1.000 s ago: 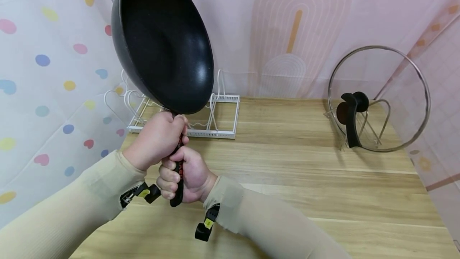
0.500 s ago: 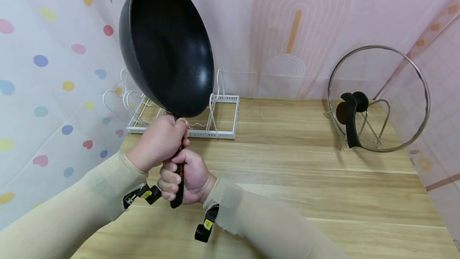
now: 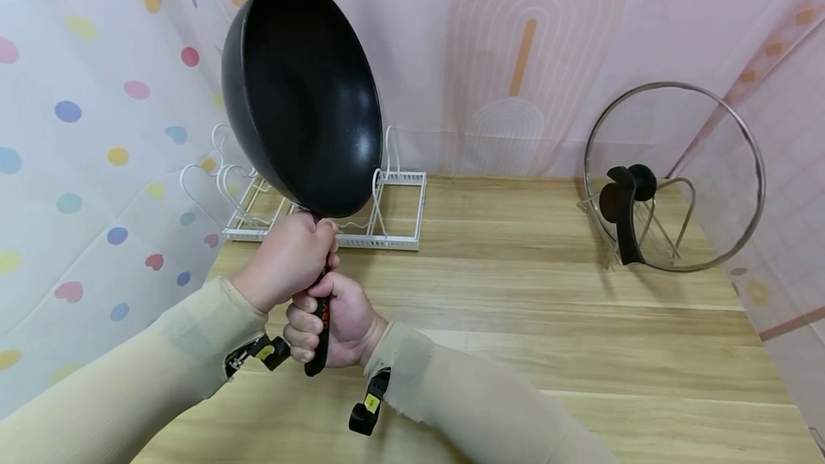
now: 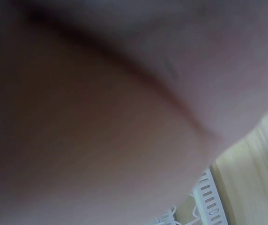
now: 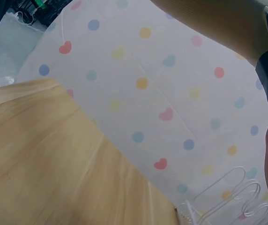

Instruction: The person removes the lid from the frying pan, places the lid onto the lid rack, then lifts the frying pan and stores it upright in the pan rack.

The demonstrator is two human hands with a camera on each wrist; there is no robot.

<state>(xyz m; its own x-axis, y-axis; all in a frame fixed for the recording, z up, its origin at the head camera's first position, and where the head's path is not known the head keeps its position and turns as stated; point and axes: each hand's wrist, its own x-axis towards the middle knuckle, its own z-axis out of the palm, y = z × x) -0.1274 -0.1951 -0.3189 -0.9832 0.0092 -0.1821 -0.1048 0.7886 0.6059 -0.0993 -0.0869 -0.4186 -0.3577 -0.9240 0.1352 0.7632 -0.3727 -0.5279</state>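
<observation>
A deep black wok (image 3: pixel 309 99) is held up tilted in the head view, its dark inside facing me and its handle (image 3: pixel 319 349) pointing down toward me. My left hand (image 3: pixel 290 256) grips the handle close to the bowl. Just below it, my right hand (image 3: pixel 335 321) has its fingers curled round the lower handle. Behind and under the bowl stands a white wire rack (image 3: pixel 387 242), partly hidden by wok and hands. In the left wrist view, blurred skin of the left hand (image 4: pixel 124 131) fills most of the picture.
At the right, a round glass lid (image 3: pixel 760 185) with a black knob and handle stands upright in a small wire stand (image 3: pixel 690 213). The wooden table (image 3: pixel 548 321) extends below. A dotted curtain (image 3: pixel 97 163) hangs at the left, a pink one (image 3: pixel 412 56) behind.
The wok has come down a little and its rim has shifted slightly right. Both hands keep their grip and have sunk slightly with it. The lid and rack show only a slight view shift.
</observation>
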